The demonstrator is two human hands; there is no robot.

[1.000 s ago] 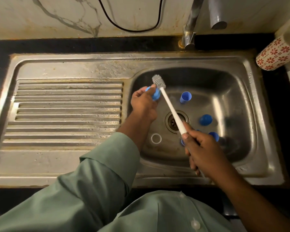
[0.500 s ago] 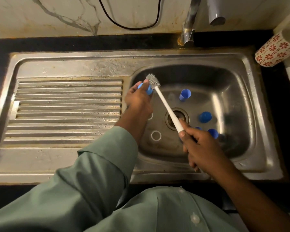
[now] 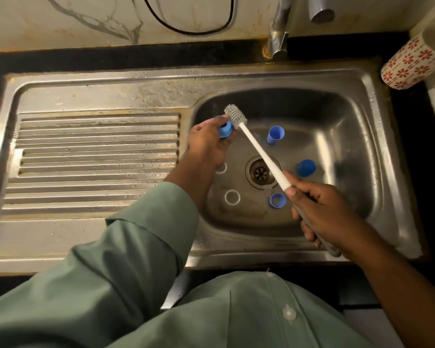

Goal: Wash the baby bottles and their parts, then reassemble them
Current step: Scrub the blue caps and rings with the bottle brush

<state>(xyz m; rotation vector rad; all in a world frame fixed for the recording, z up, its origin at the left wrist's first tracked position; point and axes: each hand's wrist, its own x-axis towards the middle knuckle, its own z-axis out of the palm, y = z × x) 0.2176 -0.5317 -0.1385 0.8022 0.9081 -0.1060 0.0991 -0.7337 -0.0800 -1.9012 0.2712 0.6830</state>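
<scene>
Looking down from the head camera, the left hand grips a blue collar ring with curled fingers, above the left part of the sink basin. The right hand is wrapped around the handle of a bottle brush, and the grey bristle head touches the top of the blue ring. On the basin floor lie more parts: a blue cup-shaped cap behind the drain, a blue dome cap to its right, another blue ring just beside the right thumb, and a white ring near the left sleeve. A second white ring is half hidden under the left wrist. A flowered cup stands on the counter at the far right.
</scene>
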